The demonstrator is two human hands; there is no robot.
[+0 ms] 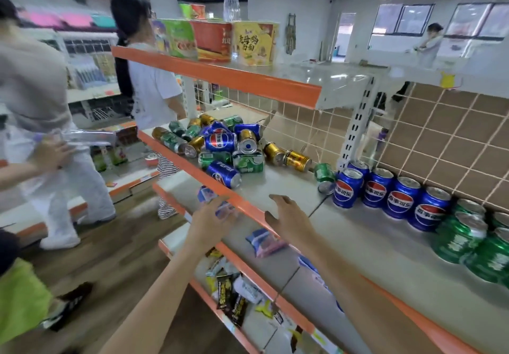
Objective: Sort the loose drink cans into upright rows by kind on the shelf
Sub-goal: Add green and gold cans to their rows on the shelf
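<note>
Right now your left hand [210, 216] and right hand [286, 216] hover apart at frame centre, fingers spread, holding nothing. Above them on the shelf [385, 246], the loose cans [220, 144] lie heaped on their sides: blue, green and gold, some dented. At right, the blue cans [391, 194] stand upright in a row, with upright green cans [473, 240] just beside them.

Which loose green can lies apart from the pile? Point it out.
The green can on its side beside the upright blue cans; the other loose green ones lie in the pile.
</note>
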